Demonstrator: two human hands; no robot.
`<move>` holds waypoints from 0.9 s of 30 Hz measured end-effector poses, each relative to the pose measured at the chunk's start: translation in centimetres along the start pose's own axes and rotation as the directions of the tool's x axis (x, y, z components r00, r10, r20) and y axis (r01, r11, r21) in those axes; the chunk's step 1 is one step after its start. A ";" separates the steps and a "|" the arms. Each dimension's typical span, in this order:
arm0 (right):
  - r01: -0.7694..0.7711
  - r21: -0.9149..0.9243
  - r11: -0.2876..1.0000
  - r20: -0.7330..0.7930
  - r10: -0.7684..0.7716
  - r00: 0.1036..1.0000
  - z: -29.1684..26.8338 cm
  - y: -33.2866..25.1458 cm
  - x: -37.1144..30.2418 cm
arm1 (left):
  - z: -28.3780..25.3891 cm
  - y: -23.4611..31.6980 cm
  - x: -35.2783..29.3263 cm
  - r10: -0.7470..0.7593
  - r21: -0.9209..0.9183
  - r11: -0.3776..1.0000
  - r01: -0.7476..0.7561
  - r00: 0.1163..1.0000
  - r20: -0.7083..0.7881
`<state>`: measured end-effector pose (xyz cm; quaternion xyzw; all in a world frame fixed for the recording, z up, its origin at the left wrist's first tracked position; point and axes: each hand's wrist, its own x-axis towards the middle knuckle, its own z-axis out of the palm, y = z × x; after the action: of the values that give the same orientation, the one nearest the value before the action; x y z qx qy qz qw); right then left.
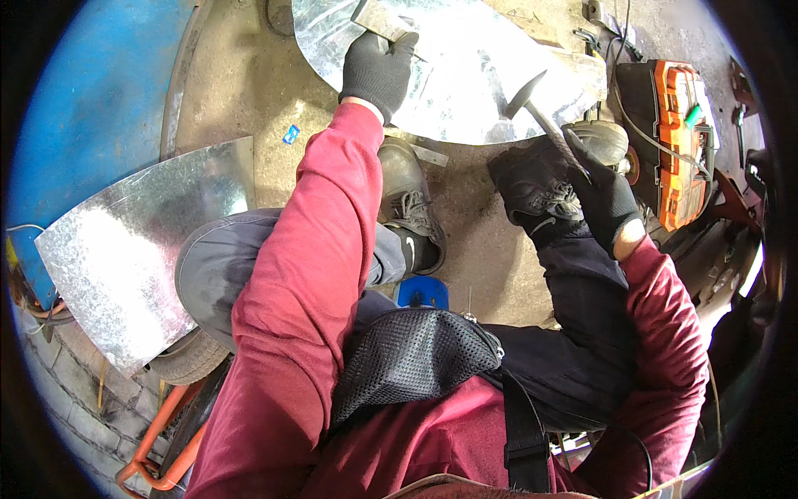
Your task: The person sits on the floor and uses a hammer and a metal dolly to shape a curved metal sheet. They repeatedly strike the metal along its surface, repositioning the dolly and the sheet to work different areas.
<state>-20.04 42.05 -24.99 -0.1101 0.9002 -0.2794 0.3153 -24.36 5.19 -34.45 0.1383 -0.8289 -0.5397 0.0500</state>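
Observation:
A shiny sheet of metal [478, 91] with a curved edge lies on the floor beyond my feet, glaring in bright light. My left hand [376, 76], in a black knit glove, is closed around a flat grey metal block [381, 20] over the sheet's left part. Gripped by its handle, a hammer [547, 121] is in my right hand [605, 198], also gloved in black. The hammer's head is near the sheet's right edge, raised or resting I cannot tell. My right hand sits above my right shoe [540, 187].
An orange and black toolbox [675, 150] with a cable across it stands at right. Beside it is a rounded grey tool end [600, 141]. A second metal sheet [141, 249] leans at left near a blue panel [100, 100]. An orange tubular frame [162, 453] is lower left.

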 end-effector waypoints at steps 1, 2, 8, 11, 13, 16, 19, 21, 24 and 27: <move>-0.003 0.009 1.000 -0.004 0.003 1.000 0.0 0.0 -0.1 | -0.1 -0.1 0.1 0.012 0.030 0.999 -0.012 1.000 0.005; -0.008 0.014 1.000 -0.009 0.008 1.000 -0.2 0.0 -0.2 | -0.2 -0.1 0.1 0.023 0.057 0.998 -0.024 1.000 0.011; -0.012 0.023 1.000 -0.011 0.012 1.000 -0.6 0.2 -0.7 | 0.0 0.5 0.1 -0.010 0.125 0.992 0.008 1.000 0.017; -0.035 0.025 0.999 0.006 0.035 0.999 -0.6 0.4 -0.7 | 0.1 0.8 -0.6 -0.057 0.132 0.990 0.054 0.998 0.024; -0.011 0.020 1.000 0.001 0.011 1.000 -0.6 0.6 -0.6 | 0.3 0.7 -1.0 -0.044 0.109 0.993 0.043 0.999 0.010; 0.043 0.005 0.999 -0.016 -0.042 0.999 -0.6 0.6 -0.7 | 0.7 0.9 -1.7 -0.011 0.112 0.994 0.016 0.999 -0.041; 0.060 -0.022 0.998 -0.025 -0.061 0.998 -0.8 0.4 -1.1 | 1.5 1.8 -2.1 -0.047 0.144 0.988 0.052 0.998 -0.039; 0.060 -0.047 0.997 0.002 -0.060 0.998 -1.6 -1.1 -0.7 | 1.8 2.3 -2.1 -0.088 0.188 0.978 0.092 0.996 -0.029; 0.222 -0.095 0.970 -0.146 -0.234 0.961 -2.9 -4.0 -0.1 | 2.1 2.7 -1.8 -0.140 0.248 0.959 0.136 0.990 -0.003; 0.405 -0.095 0.910 -0.282 -0.414 0.865 -4.8 -7.9 0.9 | 2.7 2.0 -1.4 -0.045 0.252 0.966 0.049 0.999 -0.024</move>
<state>-23.57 37.31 -17.77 -0.2605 0.8977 -0.3385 0.1085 -23.97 8.72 -33.66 0.1680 -0.8870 -0.4294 0.0266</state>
